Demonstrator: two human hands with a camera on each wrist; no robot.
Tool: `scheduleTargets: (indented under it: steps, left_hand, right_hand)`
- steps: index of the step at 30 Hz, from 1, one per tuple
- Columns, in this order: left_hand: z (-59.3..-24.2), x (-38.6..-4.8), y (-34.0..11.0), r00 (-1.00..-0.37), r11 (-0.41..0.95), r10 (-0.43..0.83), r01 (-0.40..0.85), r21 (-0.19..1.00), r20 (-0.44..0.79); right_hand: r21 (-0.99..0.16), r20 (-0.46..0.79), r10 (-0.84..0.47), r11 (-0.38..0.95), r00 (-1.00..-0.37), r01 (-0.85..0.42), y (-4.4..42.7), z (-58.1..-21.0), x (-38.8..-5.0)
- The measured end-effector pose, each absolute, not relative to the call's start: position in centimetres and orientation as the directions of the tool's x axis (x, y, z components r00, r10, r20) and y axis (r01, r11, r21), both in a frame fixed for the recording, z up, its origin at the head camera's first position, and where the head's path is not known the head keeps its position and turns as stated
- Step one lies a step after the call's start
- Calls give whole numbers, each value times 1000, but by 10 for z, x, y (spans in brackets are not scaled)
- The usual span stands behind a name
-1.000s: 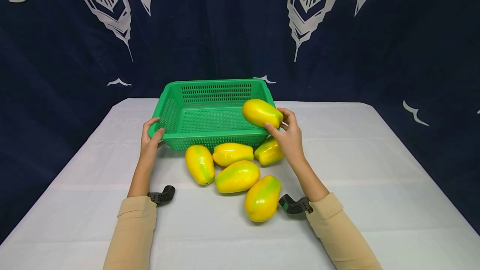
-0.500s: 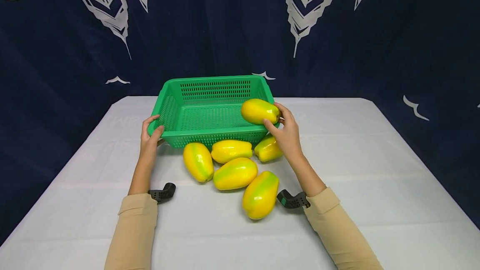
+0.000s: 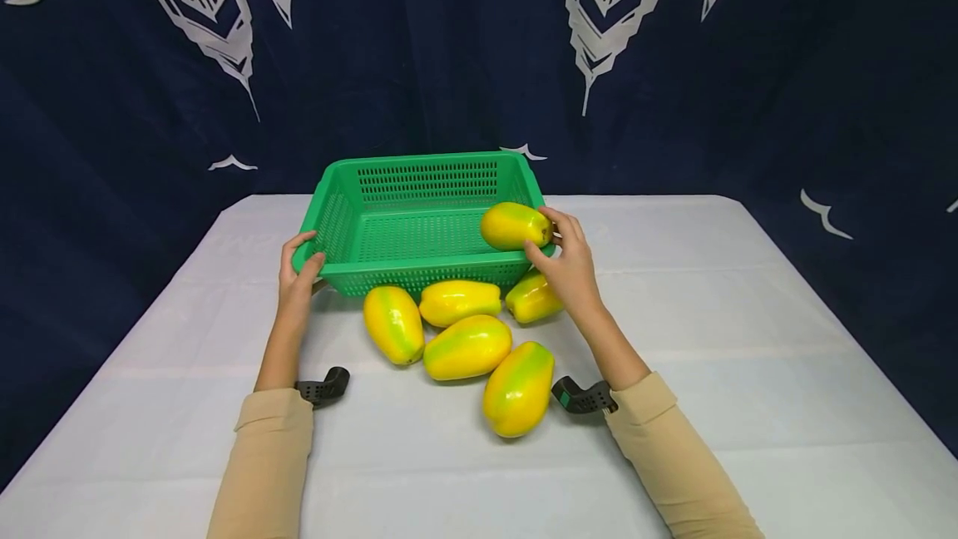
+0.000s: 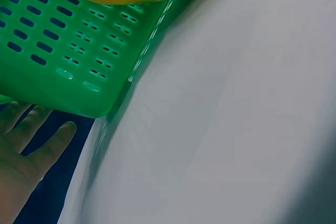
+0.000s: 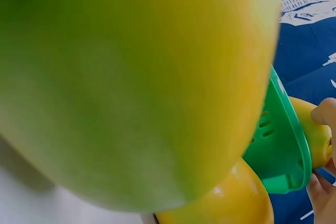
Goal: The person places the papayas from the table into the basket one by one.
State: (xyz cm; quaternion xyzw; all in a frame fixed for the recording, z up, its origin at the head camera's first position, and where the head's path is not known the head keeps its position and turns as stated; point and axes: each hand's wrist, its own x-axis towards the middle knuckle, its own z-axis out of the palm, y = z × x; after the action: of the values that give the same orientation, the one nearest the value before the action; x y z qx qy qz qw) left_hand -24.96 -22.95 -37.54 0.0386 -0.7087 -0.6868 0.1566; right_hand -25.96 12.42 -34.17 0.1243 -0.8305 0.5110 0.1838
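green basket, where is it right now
In the head view, the green basket is just left of centre toward the far edge of the white table, between the left hand and right hand, just beyond five loose fruits.

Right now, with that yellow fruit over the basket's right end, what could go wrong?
The right hand holds the fruit only by one end, and its skin looks glossy, so it might slip.

The fingers sit close to the basket rim and could get pinched between it and the fruit.

If the left hand, gripping the near-left corner, shifts the basket, it may roll the loose fruit just in front.
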Motion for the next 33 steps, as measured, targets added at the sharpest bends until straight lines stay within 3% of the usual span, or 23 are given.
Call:
scheduleTargets:
  steps: [16, 33]
  left_hand:
    - [-373, -250, -228, -948, 63, -266, 161, 985, 172]
    - [-374, -248, -229, -948, 60, -268, 160, 985, 171]
  right_hand:
    - [-713, 462, -6, 593, -887, -375, 121, -345, -261]
    - [-684, 421, -24, 649, -907, -334, 118, -345, -261]
